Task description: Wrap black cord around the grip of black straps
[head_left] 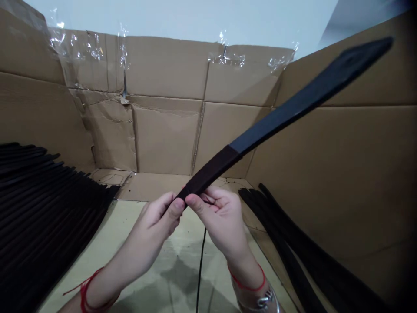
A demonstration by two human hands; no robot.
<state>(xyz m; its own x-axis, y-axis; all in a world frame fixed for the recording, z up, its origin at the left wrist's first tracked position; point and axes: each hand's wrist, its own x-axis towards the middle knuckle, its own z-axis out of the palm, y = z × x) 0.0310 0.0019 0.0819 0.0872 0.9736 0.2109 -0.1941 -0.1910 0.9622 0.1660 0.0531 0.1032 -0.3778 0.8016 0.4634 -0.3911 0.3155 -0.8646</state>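
Note:
A long, curved black strip (273, 121) slants up to the right in front of me, its flared tip out near the right cardboard wall. Dark brown wrapping (213, 168) covers its lower stretch. My left hand (159, 224) is closed around the lower end, thumb on top. Just beside it, my right hand (221, 217) pinches the strip at the wrapping's lower edge, with its thumb against the side. A thin black cord (201, 261) passes by the right fingers and hangs down to the bottom of the view. My palms hide the strip's lower end.
Many similar black strips (42, 217) lie side by side at the left. Several more black strips (286, 243) rest along the right. Cardboard walls (166, 134) with clear tape enclose the pale work surface (137, 289) at the back and sides.

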